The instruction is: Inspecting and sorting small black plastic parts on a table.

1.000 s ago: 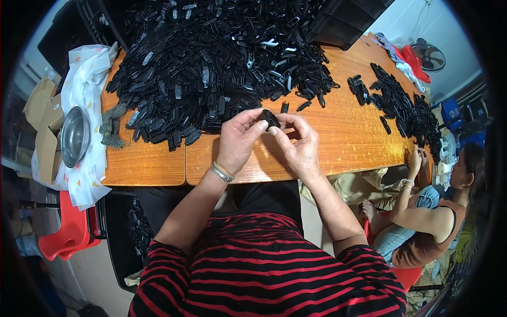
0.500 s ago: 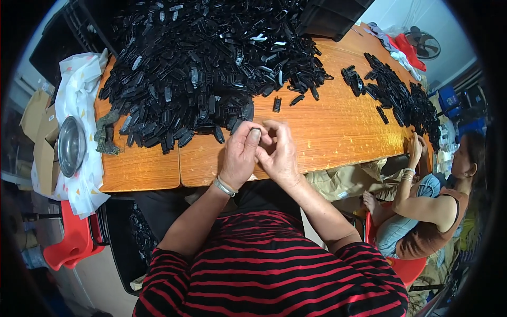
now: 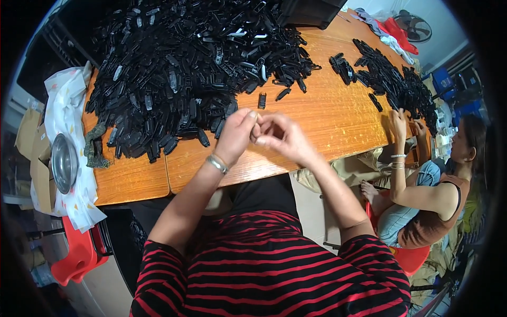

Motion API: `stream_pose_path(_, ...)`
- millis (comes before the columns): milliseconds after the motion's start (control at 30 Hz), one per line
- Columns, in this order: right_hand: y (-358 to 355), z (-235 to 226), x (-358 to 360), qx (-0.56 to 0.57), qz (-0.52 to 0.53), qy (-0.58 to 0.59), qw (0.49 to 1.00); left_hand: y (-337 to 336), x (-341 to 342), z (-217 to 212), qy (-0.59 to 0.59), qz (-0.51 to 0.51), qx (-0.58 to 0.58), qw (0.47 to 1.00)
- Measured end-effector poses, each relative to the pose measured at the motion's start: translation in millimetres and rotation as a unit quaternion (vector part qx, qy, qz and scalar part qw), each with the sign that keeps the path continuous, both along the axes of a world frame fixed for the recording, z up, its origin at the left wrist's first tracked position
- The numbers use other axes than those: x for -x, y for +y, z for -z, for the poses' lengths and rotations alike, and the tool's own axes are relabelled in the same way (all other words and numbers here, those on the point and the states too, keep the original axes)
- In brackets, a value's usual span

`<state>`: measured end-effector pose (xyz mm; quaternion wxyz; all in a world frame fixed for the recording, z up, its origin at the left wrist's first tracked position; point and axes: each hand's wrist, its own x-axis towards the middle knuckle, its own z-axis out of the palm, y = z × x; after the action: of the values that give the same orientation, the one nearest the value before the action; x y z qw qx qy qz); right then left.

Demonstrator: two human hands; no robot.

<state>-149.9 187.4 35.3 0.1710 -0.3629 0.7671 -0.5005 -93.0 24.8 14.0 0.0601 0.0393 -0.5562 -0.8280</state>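
Over the table's near edge my left hand (image 3: 236,136) and my right hand (image 3: 285,138) meet at the fingertips. The left fingers are closed in a pinch, with the thumb on top; whatever they hold is hidden. My right hand is curled, its thumb and forefinger bent close to the left hand, and it is slightly blurred. Just beyond them lies a single small black plastic piece (image 3: 262,101). A large heap of black plastic pieces (image 3: 174,79) spreads over the table to the far left of my hands.
The wooden table (image 3: 306,116) carries a smaller pile of black pieces (image 3: 388,79) at right, where another person (image 3: 433,195) sits working. A metal bowl (image 3: 64,162) rests on white patterned sheeting at left. A black crate (image 3: 311,11) stands at the back; a red chair (image 3: 79,251) is lower left.
My right hand has shifted slightly right and its wrist has turned, while the fingertips still meet. The view has moved a little. The other person's hand has risen from the table edge.
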Motion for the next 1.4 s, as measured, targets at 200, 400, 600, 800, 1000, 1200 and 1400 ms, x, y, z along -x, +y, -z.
stream_pose_path(200,8,-8,74,-0.203,0.161,0.36,0.896,9,35,-15,0.016,-0.126,0.597,0.792)
stream_pose_path(400,13,-6,94,-0.277,0.092,0.381,0.877,18,63,-12,-0.064,-0.105,0.677,0.725)
stream_pose_path(600,26,-8,72,-0.183,0.132,0.167,0.96,21,45,-23,-0.036,-0.111,0.653,0.749)
stream_pose_path(800,4,-15,44,-0.063,0.228,0.117,0.965,17,25,-15,0.042,-0.115,0.484,0.866)
stream_pose_path(1000,-12,-25,14,-0.036,0.131,0.314,0.94,13,14,-12,0.086,-0.129,0.139,0.978)
stream_pose_path(1200,-20,-29,-13,0.017,0.101,0.256,0.961,3,2,-7,0.044,-0.105,-0.079,0.99)
stream_pose_path(1400,-27,-31,-27,0.079,0.135,0.103,0.982,1,-10,-11,0.031,-0.102,-0.086,0.991)
